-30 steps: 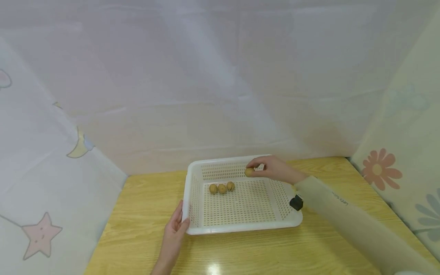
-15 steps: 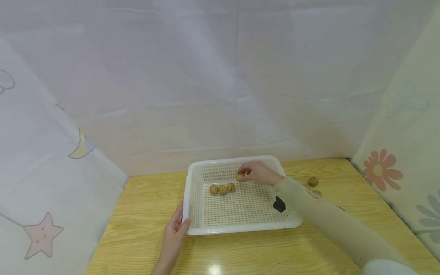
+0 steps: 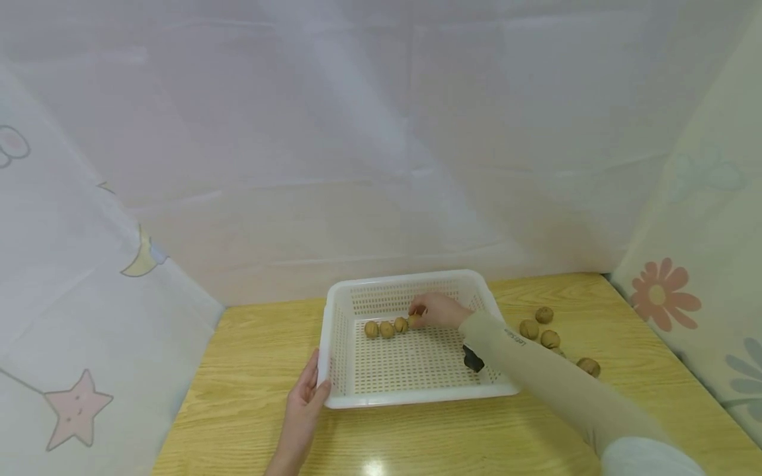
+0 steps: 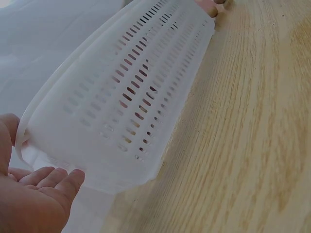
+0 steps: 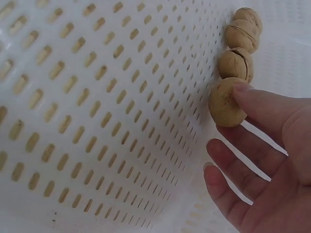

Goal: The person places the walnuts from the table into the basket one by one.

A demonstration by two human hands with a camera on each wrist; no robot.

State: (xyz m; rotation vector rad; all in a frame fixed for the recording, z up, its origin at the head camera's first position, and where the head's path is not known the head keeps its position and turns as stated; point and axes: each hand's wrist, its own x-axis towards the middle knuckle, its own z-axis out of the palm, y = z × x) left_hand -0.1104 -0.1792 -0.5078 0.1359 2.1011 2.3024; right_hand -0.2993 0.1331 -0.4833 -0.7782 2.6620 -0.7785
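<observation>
In the head view, the left hand (image 3: 302,410) grips the rim of the white basket (image 3: 417,398) at its left end, while the right hand (image 3: 440,309), inside the basket, pinches one walnut (image 3: 414,322); three walnuts (image 3: 387,329) stand in a row left of that hand, and loose walnuts (image 3: 550,339) lie on the bench (image 3: 250,370) right of it. In the left wrist view, the left hand's thumb meets the rim, fingers below it. In the right wrist view, the right hand's thumb and finger clasp the pinched walnut at the row's near end.
</observation>
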